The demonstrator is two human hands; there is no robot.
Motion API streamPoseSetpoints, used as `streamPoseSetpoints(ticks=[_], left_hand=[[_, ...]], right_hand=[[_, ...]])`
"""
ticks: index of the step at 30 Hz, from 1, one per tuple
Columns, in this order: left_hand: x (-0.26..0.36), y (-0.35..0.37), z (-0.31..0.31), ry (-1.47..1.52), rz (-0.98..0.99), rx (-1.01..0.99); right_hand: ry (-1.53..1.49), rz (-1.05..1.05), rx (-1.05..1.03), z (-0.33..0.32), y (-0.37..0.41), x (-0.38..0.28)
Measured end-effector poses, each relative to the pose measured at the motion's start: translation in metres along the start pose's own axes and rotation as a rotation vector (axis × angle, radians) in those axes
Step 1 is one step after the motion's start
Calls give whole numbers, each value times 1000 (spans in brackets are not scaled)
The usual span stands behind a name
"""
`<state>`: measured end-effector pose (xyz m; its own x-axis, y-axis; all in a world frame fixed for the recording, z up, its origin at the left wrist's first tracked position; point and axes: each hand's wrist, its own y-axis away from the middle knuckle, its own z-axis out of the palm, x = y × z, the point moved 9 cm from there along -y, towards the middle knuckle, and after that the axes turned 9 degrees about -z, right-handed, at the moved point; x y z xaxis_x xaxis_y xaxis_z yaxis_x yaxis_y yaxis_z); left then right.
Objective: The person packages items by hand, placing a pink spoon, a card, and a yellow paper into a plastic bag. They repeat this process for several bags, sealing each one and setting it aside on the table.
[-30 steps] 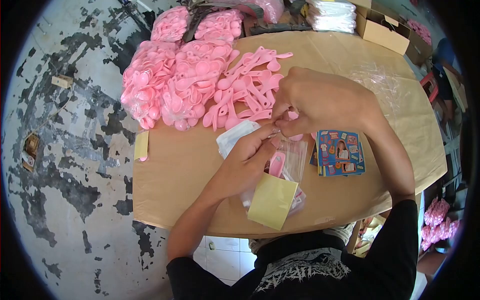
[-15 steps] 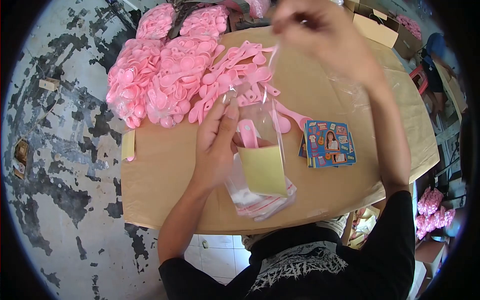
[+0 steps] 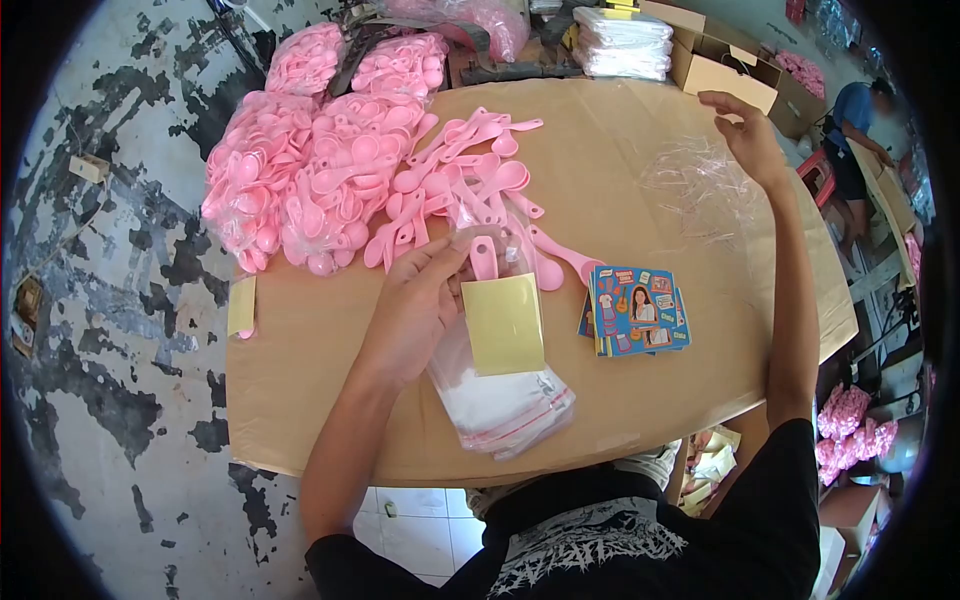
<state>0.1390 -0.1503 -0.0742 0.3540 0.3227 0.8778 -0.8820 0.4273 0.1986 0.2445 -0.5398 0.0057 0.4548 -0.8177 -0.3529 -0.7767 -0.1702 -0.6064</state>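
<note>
My left hand (image 3: 412, 308) pinches the upper left side of a clear plastic bag. Inside the bag are a pink spoon (image 3: 484, 258), its handle end showing, and a pale yellow card (image 3: 503, 325) that covers the rest of it. Beneath lies a stack of clear plastic bags (image 3: 505, 412) with red-striped edges. Out over the right part of the table, my right hand (image 3: 748, 135) is open with fingers apart, close to a scatter of thin clear strips (image 3: 700, 185). Blue printed cards (image 3: 640, 310) sit piled to the right of the held bag.
Loose pink spoons (image 3: 470, 165) lie beside bulging bags of spoons (image 3: 345, 170) at the table's (image 3: 600, 180) left back. A packed card (image 3: 242, 306) rests at the left edge. Behind stand stacked plastic packs (image 3: 622, 42) and a cardboard box (image 3: 725, 65). Another person (image 3: 855, 125) sits at far right.
My right hand has moved from above the bag out to the right, and its fingers have opened. My left hand has lowered the bag slightly, still gripping it.
</note>
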Motion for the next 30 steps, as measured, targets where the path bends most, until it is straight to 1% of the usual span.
streamPoseSetpoints(ticks=[1,2,5,6,9,10,13,14,17,18,21,22,24,25,26,29,30], left_hand=[[2,0,1,4,13,-13],[5,2,4,2,26,-4],[10,9,18,-23,44,8],[10,10,21,-43,51,6],[8,11,25,-62,37,-20],[7,12,26,-57,31,-28],[5,12,24,-12,41,24],[6,12,24,-7,42,16],[3,12,24,10,18,2],[1,12,23,19,15,0],[-3,14,24,12,-9,-28],[-3,14,26,1,-13,-46],[-2,15,26,-8,-21,-23],[-1,15,25,6,-5,-1],[1,16,24,11,12,-3],[4,15,25,12,28,-18],[3,15,26,15,30,-19]], right_hand=[[-23,-73,38,-7,1,-21],[-60,-65,-28,-4,0,-30],[-320,-71,-206,-3,1,-57],[-411,-92,-299,-1,6,-68],[-452,78,-545,16,23,-33],[436,-226,-280,10,29,6],[-172,-18,-169,-14,17,-7],[-288,-30,-126,-26,12,-21],[-237,-108,-261,-30,13,-61],[-473,-74,-334,-22,21,-70],[519,-217,-167,-3,29,1],[900,-225,4,-4,30,3],[526,-308,143,-37,38,12],[336,-377,203,-55,27,-1],[186,-344,190,-66,28,-7],[-509,-59,-190,-57,37,-66],[-639,-84,-280,-46,46,-75]])
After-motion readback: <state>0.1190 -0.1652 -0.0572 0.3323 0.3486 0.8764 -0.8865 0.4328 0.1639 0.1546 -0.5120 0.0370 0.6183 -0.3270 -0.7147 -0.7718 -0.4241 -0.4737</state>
